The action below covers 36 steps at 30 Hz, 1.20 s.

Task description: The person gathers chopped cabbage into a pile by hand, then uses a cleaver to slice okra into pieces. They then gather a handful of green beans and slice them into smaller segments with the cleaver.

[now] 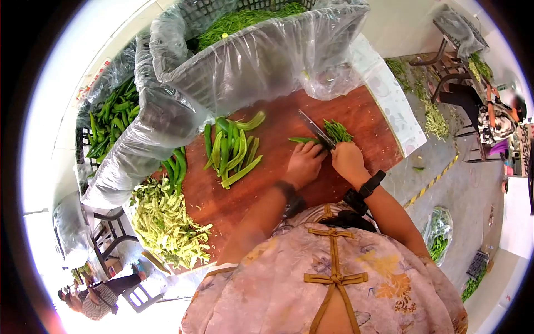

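My left hand [305, 164] presses down on a long green pepper [302, 140] lying on the reddish-brown cutting board [345, 111]. Just to its right, my right hand [347, 158] grips the handle of a knife [314, 128], whose blade points away from me across the pepper. A small heap of cut green strips [337, 131] lies right of the blade. A pile of whole green peppers [231, 149] rests on the board to the left of my hands. Both wrists wear dark bands.
Plastic-lined crates of green peppers [111, 117] and shredded greens [245, 19] stand beyond the board. Pale shredded pepper [164, 222] is heaped at the board's left edge. Another person [495, 119] sits at far right, and one more [92, 298] at lower left. A bag of peppers [439, 234] lies on the floor.
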Each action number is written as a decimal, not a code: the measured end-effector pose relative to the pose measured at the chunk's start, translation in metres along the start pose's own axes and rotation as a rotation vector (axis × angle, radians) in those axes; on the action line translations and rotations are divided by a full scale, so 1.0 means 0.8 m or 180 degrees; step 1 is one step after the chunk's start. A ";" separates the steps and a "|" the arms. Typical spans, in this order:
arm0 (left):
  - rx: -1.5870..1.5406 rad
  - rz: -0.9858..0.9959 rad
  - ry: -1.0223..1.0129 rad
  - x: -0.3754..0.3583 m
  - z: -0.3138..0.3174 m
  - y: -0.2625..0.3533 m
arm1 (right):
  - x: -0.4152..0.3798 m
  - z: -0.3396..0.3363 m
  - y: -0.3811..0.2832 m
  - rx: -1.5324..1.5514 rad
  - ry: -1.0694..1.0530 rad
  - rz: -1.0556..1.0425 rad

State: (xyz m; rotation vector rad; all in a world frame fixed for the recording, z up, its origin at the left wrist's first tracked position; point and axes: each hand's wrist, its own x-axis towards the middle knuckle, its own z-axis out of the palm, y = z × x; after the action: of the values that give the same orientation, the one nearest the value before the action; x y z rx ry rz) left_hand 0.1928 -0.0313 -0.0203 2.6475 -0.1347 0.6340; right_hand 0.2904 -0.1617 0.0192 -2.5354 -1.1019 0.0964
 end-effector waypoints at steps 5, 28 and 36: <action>-0.0071 -0.0188 -0.0483 0.001 -0.002 -0.002 | -0.027 -0.016 0.007 -0.0388 -0.0476 0.0044; -0.0353 -0.0090 -0.0122 0.003 -0.005 -0.003 | -0.024 -0.006 0.006 -0.0287 -0.0393 -0.0147; -0.0522 -0.0094 -0.0205 0.001 0.002 -0.005 | 0.016 0.014 -0.003 -0.0062 -0.0171 -0.0253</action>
State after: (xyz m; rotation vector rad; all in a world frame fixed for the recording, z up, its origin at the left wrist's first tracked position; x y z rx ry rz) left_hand 0.1947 -0.0282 -0.0227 2.5077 -0.1589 0.5059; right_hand 0.2951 -0.1478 0.0105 -2.5159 -1.2286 0.1340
